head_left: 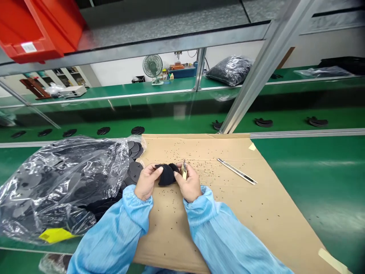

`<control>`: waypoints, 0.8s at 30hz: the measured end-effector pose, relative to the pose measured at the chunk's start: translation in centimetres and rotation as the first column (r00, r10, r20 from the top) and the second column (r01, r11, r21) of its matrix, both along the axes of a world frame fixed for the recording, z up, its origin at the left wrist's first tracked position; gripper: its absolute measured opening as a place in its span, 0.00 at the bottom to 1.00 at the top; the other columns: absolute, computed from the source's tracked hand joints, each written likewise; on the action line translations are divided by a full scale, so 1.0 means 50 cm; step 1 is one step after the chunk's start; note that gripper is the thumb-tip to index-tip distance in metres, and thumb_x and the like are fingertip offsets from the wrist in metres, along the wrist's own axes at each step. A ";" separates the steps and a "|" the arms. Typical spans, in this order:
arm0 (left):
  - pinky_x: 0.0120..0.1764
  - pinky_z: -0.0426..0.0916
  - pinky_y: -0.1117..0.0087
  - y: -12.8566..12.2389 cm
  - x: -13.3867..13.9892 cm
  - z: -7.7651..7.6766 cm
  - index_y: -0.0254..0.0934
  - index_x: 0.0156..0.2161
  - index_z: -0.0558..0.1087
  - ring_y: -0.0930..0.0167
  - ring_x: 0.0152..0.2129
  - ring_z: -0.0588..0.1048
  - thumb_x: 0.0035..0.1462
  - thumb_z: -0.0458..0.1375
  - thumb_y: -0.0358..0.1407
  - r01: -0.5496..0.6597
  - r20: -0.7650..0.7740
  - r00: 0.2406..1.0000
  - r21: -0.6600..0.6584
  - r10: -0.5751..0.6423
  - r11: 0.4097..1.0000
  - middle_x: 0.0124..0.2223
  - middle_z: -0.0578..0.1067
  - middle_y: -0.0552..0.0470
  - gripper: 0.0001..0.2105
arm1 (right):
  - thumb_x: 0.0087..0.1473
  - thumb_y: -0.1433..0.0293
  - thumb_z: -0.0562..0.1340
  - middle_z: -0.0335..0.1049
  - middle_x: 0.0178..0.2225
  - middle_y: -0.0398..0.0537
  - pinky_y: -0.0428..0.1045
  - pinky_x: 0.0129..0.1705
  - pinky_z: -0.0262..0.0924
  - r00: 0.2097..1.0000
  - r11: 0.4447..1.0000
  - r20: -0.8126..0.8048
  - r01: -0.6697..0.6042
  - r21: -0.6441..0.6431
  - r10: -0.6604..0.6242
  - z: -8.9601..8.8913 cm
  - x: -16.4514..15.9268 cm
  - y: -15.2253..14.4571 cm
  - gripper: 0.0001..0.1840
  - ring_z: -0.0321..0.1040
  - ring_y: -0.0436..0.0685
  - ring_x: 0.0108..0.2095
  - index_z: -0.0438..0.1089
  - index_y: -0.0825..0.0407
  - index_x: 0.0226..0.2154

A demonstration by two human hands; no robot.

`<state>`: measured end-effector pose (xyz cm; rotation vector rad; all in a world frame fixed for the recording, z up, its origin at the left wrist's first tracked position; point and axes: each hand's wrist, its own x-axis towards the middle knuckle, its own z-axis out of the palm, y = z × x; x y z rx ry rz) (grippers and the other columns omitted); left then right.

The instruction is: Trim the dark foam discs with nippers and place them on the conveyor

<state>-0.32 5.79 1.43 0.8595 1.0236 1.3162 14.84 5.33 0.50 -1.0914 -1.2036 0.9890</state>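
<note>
Your green bench (327, 171) spans the frame, and the cardboard (242, 228) covers its middle and lower right. The bag (57, 182), clear and full of dark discs, fills the left side, with a yellow tag (57, 235) near its lower edge. A red bin (42, 30) sits in the upper left. Your blue sleeves (111, 228) come in from the bottom of the frame.

Your left hand (146, 182) and right hand (189, 184) meet just left of the cardboard's middle, near the centre of the frame. Between them are the black pieces (167, 176), raised over the board, their longer spread running across the frame. Your left thumb and fingers pinch the left edge; your right thumb tip touches the right edge.

The tool (184, 171), small and pale-handled, is gripped in your right hand, its long axis nearly upright in the frame and its tip toward the top. It lies just right of the pieces — roughly crosswise to their spread — so your right hand is the nearer one to it. Whether its blades are parted, you cannot tell here.

The knife (237, 171) lies slantwise, right of your right hand and well apart from it. Dark specks (171, 228) dot the board.
</note>
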 end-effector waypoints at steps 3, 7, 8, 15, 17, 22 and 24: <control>0.26 0.63 0.78 -0.009 0.006 -0.001 0.32 0.28 0.71 0.79 0.20 0.67 0.44 0.67 0.38 0.070 -0.221 0.973 -0.002 -0.068 0.998 0.23 0.71 0.56 0.13 | 0.46 0.67 0.62 0.72 0.31 0.45 0.52 0.38 0.65 0.995 0.996 0.014 0.094 -0.003 -0.094 0.000 0.005 0.002 0.13 0.69 0.56 0.32 0.67 0.51 0.37; 0.17 0.57 0.79 -0.005 0.009 0.001 0.35 0.37 0.67 0.80 0.13 0.62 0.43 0.67 0.40 -0.006 -0.157 0.988 -0.051 -0.003 0.999 0.22 0.67 0.60 0.18 | 0.46 0.66 0.62 0.72 0.32 0.47 0.52 0.39 0.65 0.970 0.969 -0.003 0.244 0.040 -0.244 0.008 0.012 0.004 0.13 0.69 0.56 0.33 0.68 0.52 0.37; 0.17 0.59 0.78 -0.002 0.007 0.003 0.36 0.40 0.66 0.79 0.14 0.64 0.42 0.67 0.39 -0.039 -0.103 0.994 -0.069 0.031 0.997 0.22 0.68 0.61 0.21 | 0.46 0.66 0.62 0.72 0.32 0.47 0.52 0.39 0.66 0.962 0.960 -0.017 0.275 0.052 -0.274 0.011 0.014 0.005 0.13 0.69 0.56 0.33 0.68 0.52 0.37; 0.39 0.71 0.62 0.011 -0.010 0.010 0.35 0.40 0.67 0.69 0.29 0.76 0.42 0.67 0.33 -0.006 0.212 0.977 -0.109 0.029 0.994 0.33 0.76 0.50 0.19 | 0.44 0.66 0.63 0.71 0.30 0.46 0.51 0.37 0.66 0.957 0.958 -0.084 0.283 0.051 -0.278 0.016 0.016 0.009 0.14 0.69 0.55 0.31 0.67 0.53 0.36; 0.41 0.70 0.64 0.009 -0.007 0.008 0.34 0.40 0.68 0.68 0.33 0.76 0.43 0.66 0.33 0.011 0.196 0.981 -0.091 0.007 0.996 0.36 0.77 0.48 0.18 | 0.45 0.66 0.63 0.71 0.31 0.47 0.52 0.38 0.66 0.969 0.971 -0.077 0.237 0.039 -0.234 0.014 0.013 0.006 0.14 0.69 0.55 0.32 0.67 0.52 0.37; 0.35 0.68 0.71 -0.002 0.006 0.003 0.32 0.40 0.71 0.73 0.28 0.74 0.45 0.67 0.34 0.098 0.028 0.995 -0.008 -0.097 0.995 0.32 0.76 0.50 0.17 | 0.45 0.65 0.64 0.72 0.32 0.47 0.52 0.38 0.67 0.993 0.995 -0.055 0.103 -0.001 -0.103 0.011 0.009 0.000 0.15 0.70 0.56 0.32 0.67 0.51 0.38; 0.35 0.69 0.70 -0.007 0.010 0.001 0.32 0.45 0.70 0.73 0.27 0.73 0.45 0.67 0.35 0.181 0.012 0.983 0.018 -0.181 0.983 0.32 0.76 0.49 0.21 | 0.46 0.65 0.64 0.72 0.31 0.46 0.52 0.37 0.68 0.996 0.997 -0.046 0.074 -0.008 -0.074 0.010 0.009 0.000 0.15 0.70 0.56 0.32 0.67 0.51 0.38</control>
